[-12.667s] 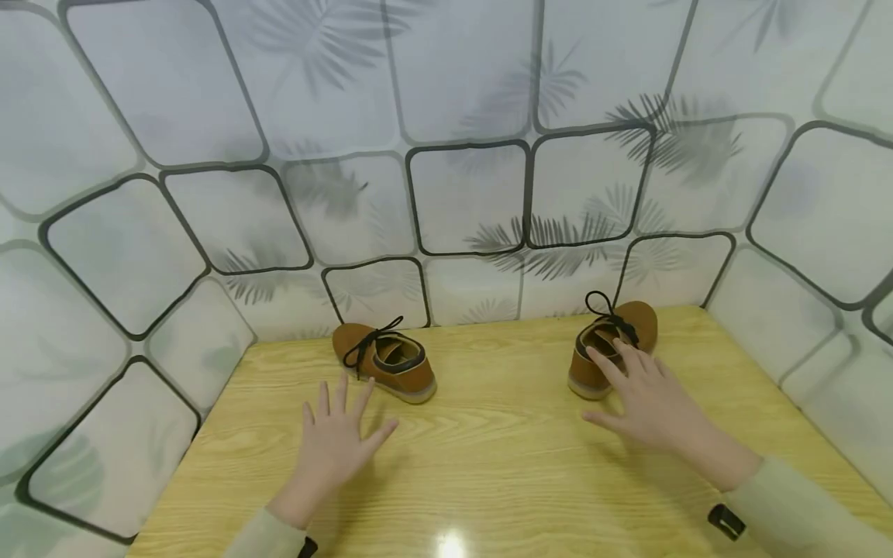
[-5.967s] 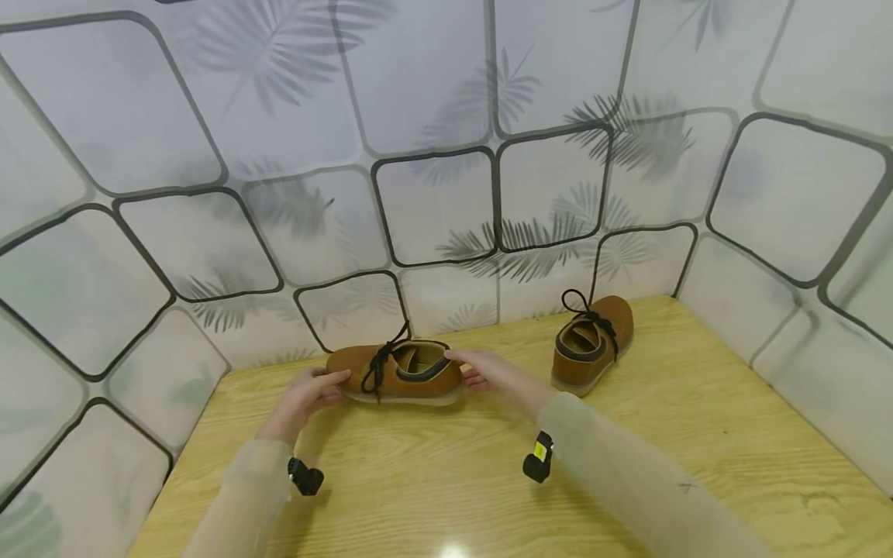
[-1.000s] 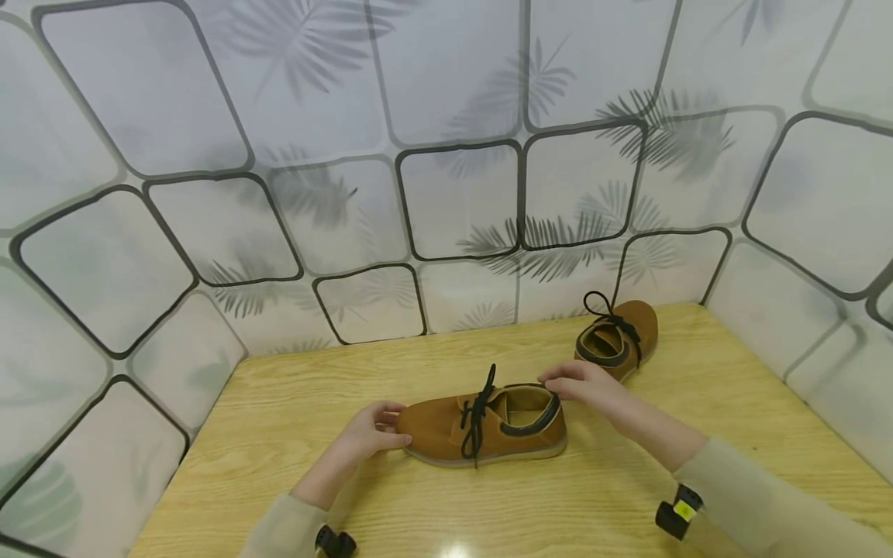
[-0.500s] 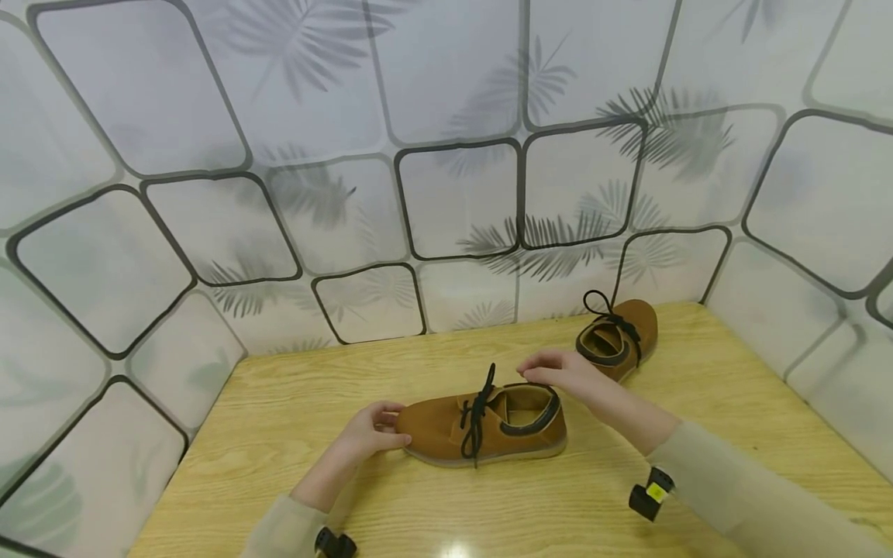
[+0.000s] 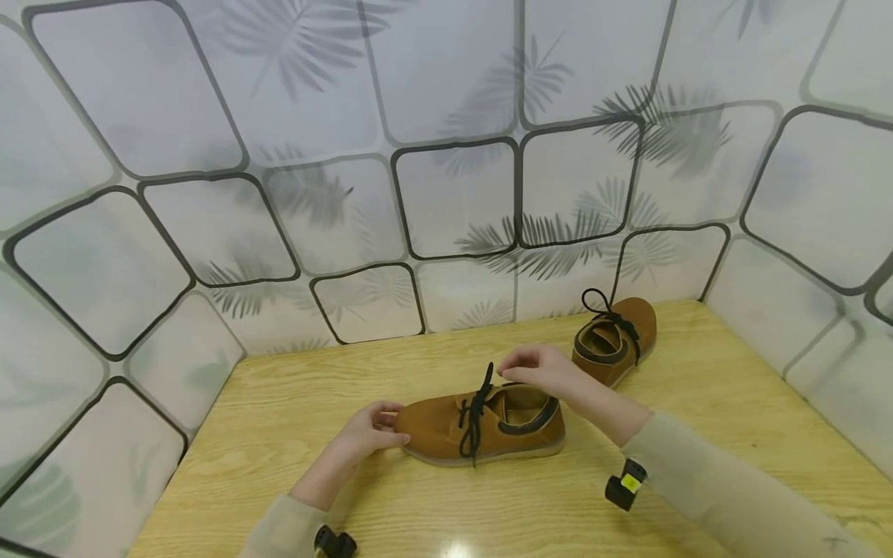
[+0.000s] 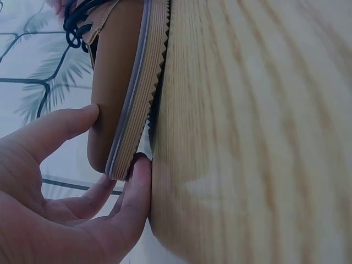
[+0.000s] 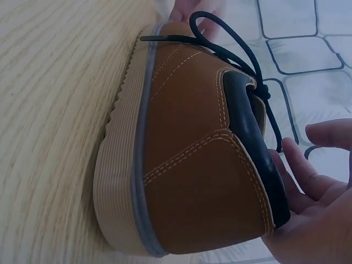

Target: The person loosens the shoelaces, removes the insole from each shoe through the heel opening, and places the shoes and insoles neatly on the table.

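Note:
A brown shoe (image 5: 431, 425) with black laces (image 5: 474, 418) lies sideways in mid-table, toe to the left, heel to the right. My left hand (image 5: 357, 435) grips its toe; in the left wrist view the thumb rests on the upper and fingertips reach under the slightly raised sole (image 6: 137, 104). Above the shoe's opening is my right hand (image 5: 547, 373), near the upright lace loop, its fingers loosely bent. The right wrist view shows its thumb and fingers apart, with nothing between them, beside the dark padded collar (image 7: 256, 143).
A second brown shoe (image 5: 638, 319) stands behind to the right, toe pointing to the back wall (image 5: 460, 201). The right forearm passes in front of it. Patterned walls border the wooden table (image 5: 293, 387) at the back and both sides.
The shoe came from the back left, was turned and brought forward between both hands. Within the last second my right hand left the heel and moved left towards the laces; the left stayed.

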Demonstrator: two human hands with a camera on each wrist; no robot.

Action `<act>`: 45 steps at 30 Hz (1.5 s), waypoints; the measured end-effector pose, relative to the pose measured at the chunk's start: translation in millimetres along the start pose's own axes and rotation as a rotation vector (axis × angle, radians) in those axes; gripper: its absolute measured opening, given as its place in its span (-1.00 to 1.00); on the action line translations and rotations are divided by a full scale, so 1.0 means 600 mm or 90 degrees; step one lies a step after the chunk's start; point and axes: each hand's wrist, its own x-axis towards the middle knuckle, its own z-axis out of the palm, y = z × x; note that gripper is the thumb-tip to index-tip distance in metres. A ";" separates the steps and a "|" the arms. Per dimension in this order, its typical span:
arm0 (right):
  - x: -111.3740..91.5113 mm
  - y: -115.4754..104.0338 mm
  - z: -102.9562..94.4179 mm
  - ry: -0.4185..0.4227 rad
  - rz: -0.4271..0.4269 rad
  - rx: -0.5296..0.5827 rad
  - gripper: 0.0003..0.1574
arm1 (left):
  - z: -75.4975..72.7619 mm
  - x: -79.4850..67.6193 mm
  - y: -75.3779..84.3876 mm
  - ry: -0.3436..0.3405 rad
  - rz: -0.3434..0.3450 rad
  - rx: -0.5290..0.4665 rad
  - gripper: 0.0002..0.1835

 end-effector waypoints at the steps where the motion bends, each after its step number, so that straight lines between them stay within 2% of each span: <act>1: 0.002 -0.001 0.001 0.001 -0.004 0.001 -0.66 | 0.000 0.000 0.000 0.000 0.000 -0.001 -0.39; 10: 0.014 -0.004 0.012 0.007 -0.050 -0.051 -0.77 | 0.000 0.001 -0.003 -0.005 0.004 -0.010 -0.40; 15: 0.020 -0.006 0.019 0.006 -0.037 -0.065 -0.83 | 0.001 0.001 -0.004 -0.007 0.002 -0.010 -0.40; 23: 0.032 -0.008 0.022 -0.023 -0.044 -0.095 -0.89 | -0.001 0.002 -0.006 -0.014 0.001 -0.012 -0.38; 34: 0.036 -0.001 0.025 -0.071 -0.096 -0.093 -0.94 | -0.002 0.000 -0.008 -0.026 0.004 -0.026 -0.38; 45: 0.034 0.005 0.021 -0.092 -0.137 -0.104 -0.95 | -0.003 0.002 -0.009 -0.031 0.007 -0.024 -0.35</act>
